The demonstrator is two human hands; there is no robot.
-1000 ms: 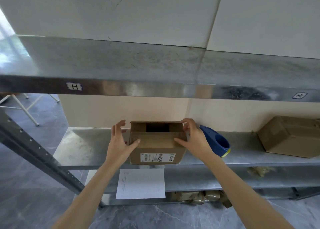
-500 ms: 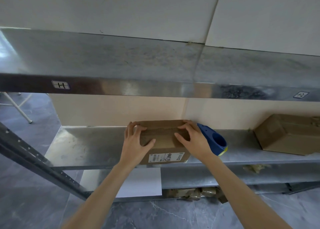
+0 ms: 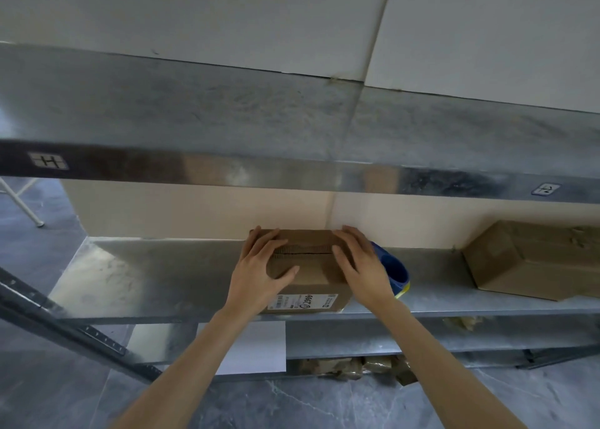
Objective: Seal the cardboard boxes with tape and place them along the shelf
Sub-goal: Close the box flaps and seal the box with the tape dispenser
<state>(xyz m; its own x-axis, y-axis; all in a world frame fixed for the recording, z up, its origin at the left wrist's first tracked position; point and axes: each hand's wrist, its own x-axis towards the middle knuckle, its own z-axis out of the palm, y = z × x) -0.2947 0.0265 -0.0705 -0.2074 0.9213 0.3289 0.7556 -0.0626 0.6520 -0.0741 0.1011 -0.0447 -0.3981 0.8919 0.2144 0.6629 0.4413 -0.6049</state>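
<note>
A person reaches in under the upper board of a metal shelf. The left hand lies flat on the left part of a cardboard box, fingers straight and spread, thumb laid over the near flap; it presses rather than grips. The box sits on the middle level, close to the back wall, its two top flaps folded down to meet in a dark seam that shows no tape. The right hand presses the right part the same way, palm down. The hands are apart, one at each end of the seam. Just behind the right hand lies a blue tape dispenser; whether it touches the box is hidden. Well apart to the right, a second box rests at an angle to the shelf edge.

The likely trouble is that the flaps spring up once a hand lifts to fetch the dispenser, since one palm must then hold both. A seam that gapes or shifts would take the tape crooked. The low board overhead also looks to cramp the taping stroke.
</note>
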